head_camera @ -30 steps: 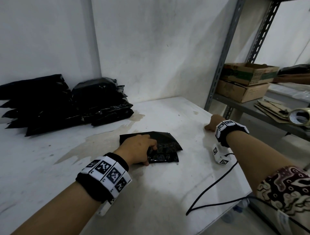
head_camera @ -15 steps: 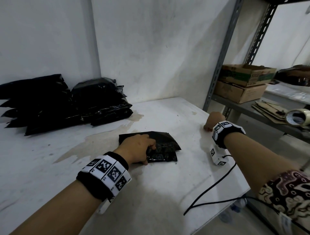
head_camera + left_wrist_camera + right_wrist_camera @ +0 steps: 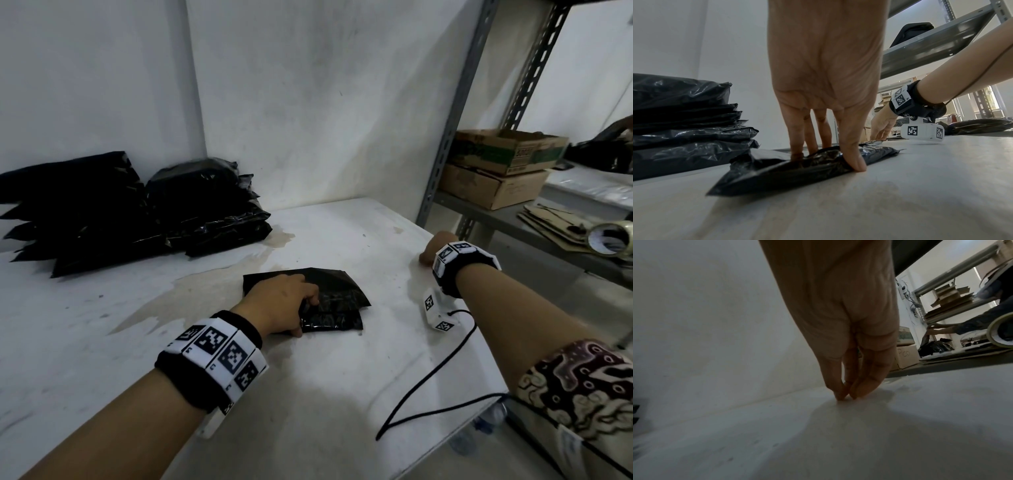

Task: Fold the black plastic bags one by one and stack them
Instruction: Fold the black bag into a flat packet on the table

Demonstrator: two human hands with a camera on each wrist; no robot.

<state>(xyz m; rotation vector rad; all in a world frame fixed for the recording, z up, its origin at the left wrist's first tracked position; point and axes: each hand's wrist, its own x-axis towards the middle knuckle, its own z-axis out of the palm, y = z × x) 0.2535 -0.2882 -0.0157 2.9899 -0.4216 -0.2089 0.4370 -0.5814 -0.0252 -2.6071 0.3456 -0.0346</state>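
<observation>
folded black bag (image 3: 337, 301): glossy, crinkled, flat on table (image 3: 342, 394), pinched by left hand (image 3: 281, 305) (thumb at near edge); right hand (image 3: 435, 245) fingertips together, holding nothing.

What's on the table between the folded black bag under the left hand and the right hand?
Only bare white tabletop lies between the folded bag and the right hand, seen from the head view.

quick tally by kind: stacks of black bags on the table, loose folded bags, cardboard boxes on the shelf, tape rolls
stacks of black bags: 2
loose folded bag, under the left hand: 1
cardboard boxes: 2
tape roll: 1
total: 6
</observation>
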